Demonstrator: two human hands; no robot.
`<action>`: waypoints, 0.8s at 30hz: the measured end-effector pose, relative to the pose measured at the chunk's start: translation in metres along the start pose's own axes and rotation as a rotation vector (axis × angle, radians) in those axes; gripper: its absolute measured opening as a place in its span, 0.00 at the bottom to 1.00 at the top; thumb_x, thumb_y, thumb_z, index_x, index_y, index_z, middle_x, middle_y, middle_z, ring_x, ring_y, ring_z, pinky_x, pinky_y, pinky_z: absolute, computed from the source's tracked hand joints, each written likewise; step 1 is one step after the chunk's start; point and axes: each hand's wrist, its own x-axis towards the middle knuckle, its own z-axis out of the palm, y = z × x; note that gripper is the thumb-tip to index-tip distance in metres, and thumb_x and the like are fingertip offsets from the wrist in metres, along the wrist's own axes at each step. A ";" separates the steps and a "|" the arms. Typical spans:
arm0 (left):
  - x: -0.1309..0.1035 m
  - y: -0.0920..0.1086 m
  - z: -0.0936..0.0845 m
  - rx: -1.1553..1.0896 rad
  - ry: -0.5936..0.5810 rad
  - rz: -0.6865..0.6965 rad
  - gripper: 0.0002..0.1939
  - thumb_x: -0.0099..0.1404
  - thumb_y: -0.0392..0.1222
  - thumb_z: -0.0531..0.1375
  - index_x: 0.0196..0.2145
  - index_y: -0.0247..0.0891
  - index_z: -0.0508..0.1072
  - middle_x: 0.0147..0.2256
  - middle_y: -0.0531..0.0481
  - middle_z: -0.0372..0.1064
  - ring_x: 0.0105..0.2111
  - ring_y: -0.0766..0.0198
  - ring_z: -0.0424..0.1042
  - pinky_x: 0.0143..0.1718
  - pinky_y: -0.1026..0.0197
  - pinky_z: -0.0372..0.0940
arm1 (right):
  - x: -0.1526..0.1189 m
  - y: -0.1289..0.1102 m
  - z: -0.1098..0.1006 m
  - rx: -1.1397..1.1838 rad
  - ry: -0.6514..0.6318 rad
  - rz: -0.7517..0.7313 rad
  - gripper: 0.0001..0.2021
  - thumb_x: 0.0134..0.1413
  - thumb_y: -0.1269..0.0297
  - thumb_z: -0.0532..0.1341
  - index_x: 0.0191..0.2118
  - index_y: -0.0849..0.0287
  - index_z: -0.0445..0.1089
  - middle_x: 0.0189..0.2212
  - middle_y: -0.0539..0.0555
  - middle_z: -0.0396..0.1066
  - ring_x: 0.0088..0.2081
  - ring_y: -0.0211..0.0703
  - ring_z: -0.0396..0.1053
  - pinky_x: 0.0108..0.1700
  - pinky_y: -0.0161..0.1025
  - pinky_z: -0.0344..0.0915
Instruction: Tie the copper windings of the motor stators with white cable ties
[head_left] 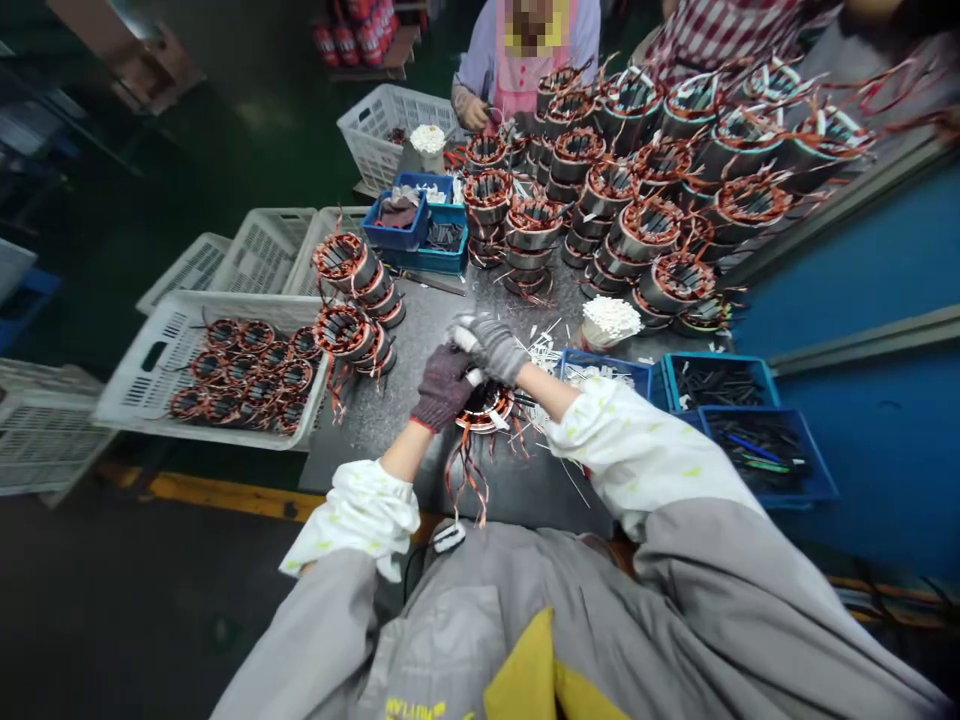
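Note:
A motor stator [486,415] with copper windings lies on the grey worktable [360,425] in front of me, its lead wires hanging toward my lap. My left hand [444,388], in a dark purple knit glove, curls against the stator's left side with its thumb near the rim. Over the far side of the same stator, my right hand [493,348] in a grey glove has its fingers bent together, touching my left fingertips. Whatever lies between those fingers is hidden. Loose white sleeves [541,345] and thin sticks are scattered just right of my right hand.
Stacked stators [345,330] stand left, and many more [645,230] fill the far right. A white crate [217,430] holds further stators. Blue bins [757,450] with dark strips sit right, beside a tub of white sticks [611,320]. A co-worker [517,60] is across the table.

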 end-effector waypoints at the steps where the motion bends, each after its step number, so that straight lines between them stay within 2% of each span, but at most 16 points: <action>1: -0.005 -0.002 -0.005 -0.014 0.007 -0.003 0.14 0.63 0.50 0.62 0.41 0.39 0.77 0.45 0.44 0.76 0.51 0.51 0.71 0.56 0.47 0.65 | -0.012 -0.001 -0.007 -0.005 0.025 -0.025 0.20 0.69 0.56 0.51 0.56 0.57 0.73 0.53 0.59 0.73 0.56 0.51 0.68 0.61 0.49 0.61; 2: -0.013 -0.004 -0.011 -0.040 0.031 -0.018 0.16 0.65 0.50 0.61 0.46 0.39 0.76 0.48 0.44 0.75 0.51 0.53 0.72 0.56 0.48 0.66 | -0.027 -0.001 -0.015 -0.009 0.067 -0.081 0.20 0.69 0.57 0.51 0.55 0.57 0.74 0.54 0.59 0.73 0.57 0.51 0.67 0.63 0.50 0.60; 3: -0.022 -0.006 -0.017 -0.085 0.074 -0.052 0.19 0.67 0.49 0.59 0.52 0.39 0.72 0.51 0.43 0.74 0.52 0.55 0.72 0.56 0.50 0.67 | -0.042 0.002 -0.024 -0.020 0.025 -0.206 0.19 0.67 0.57 0.53 0.55 0.56 0.74 0.54 0.58 0.72 0.57 0.51 0.66 0.63 0.52 0.59; 5: -0.044 -0.009 -0.024 -0.221 0.172 -0.172 0.23 0.69 0.47 0.57 0.59 0.39 0.65 0.56 0.41 0.70 0.53 0.57 0.72 0.56 0.51 0.68 | -0.071 0.007 -0.037 -0.059 -0.177 -0.456 0.21 0.62 0.55 0.58 0.58 0.56 0.72 0.54 0.60 0.73 0.57 0.53 0.66 0.62 0.54 0.59; 7: -0.067 -0.007 -0.024 -0.348 0.215 -0.308 0.25 0.68 0.47 0.59 0.60 0.39 0.63 0.57 0.40 0.70 0.54 0.57 0.73 0.57 0.49 0.68 | -0.090 0.009 -0.042 -0.136 -0.314 -0.554 0.25 0.60 0.51 0.61 0.59 0.58 0.71 0.55 0.62 0.72 0.58 0.56 0.65 0.61 0.56 0.59; 9: -0.084 0.000 -0.017 -0.370 0.194 -0.388 0.23 0.66 0.47 0.61 0.57 0.38 0.66 0.55 0.40 0.71 0.53 0.55 0.73 0.58 0.48 0.68 | -0.100 0.005 -0.037 -0.210 -0.341 -0.548 0.22 0.64 0.52 0.59 0.58 0.58 0.73 0.54 0.62 0.74 0.57 0.55 0.65 0.59 0.54 0.60; 11: -0.093 0.008 -0.007 -0.322 0.207 -0.415 0.21 0.67 0.46 0.60 0.55 0.39 0.67 0.54 0.40 0.72 0.53 0.55 0.73 0.58 0.49 0.68 | -0.107 -0.002 -0.024 -0.300 -0.260 -0.500 0.17 0.68 0.57 0.55 0.54 0.55 0.76 0.51 0.59 0.76 0.53 0.52 0.68 0.54 0.49 0.61; 13: -0.096 0.012 0.000 -0.258 0.222 -0.435 0.19 0.66 0.46 0.62 0.53 0.39 0.69 0.52 0.42 0.74 0.51 0.56 0.75 0.55 0.51 0.70 | -0.117 -0.008 -0.008 -0.428 -0.104 -0.426 0.16 0.69 0.61 0.54 0.50 0.54 0.78 0.47 0.58 0.78 0.47 0.51 0.70 0.48 0.46 0.61; 15: -0.095 0.012 0.002 -0.193 0.230 -0.451 0.19 0.65 0.46 0.64 0.52 0.41 0.70 0.49 0.44 0.75 0.48 0.57 0.76 0.52 0.53 0.71 | -0.128 -0.010 0.008 -0.541 0.050 -0.334 0.16 0.69 0.63 0.54 0.48 0.55 0.79 0.44 0.59 0.79 0.42 0.52 0.71 0.43 0.46 0.59; 17: -0.094 0.010 0.000 -0.145 0.226 -0.458 0.19 0.63 0.46 0.66 0.51 0.42 0.71 0.47 0.46 0.75 0.46 0.58 0.76 0.50 0.54 0.72 | -0.137 -0.011 0.021 -0.563 0.141 -0.229 0.16 0.69 0.62 0.54 0.45 0.57 0.80 0.41 0.60 0.80 0.38 0.52 0.71 0.41 0.46 0.58; 21: -0.094 0.010 -0.009 -0.124 0.177 -0.425 0.19 0.64 0.46 0.66 0.51 0.43 0.72 0.46 0.47 0.75 0.45 0.58 0.76 0.50 0.55 0.71 | -0.141 -0.025 0.039 -0.311 0.227 0.070 0.20 0.68 0.57 0.52 0.40 0.59 0.80 0.39 0.61 0.79 0.37 0.51 0.72 0.41 0.46 0.63; 24: -0.089 0.007 -0.022 -0.142 0.128 -0.364 0.17 0.66 0.47 0.63 0.51 0.42 0.72 0.46 0.46 0.75 0.45 0.58 0.75 0.50 0.54 0.70 | -0.133 -0.030 0.047 0.134 0.327 0.332 0.24 0.68 0.50 0.49 0.40 0.59 0.78 0.39 0.61 0.78 0.41 0.52 0.73 0.46 0.48 0.67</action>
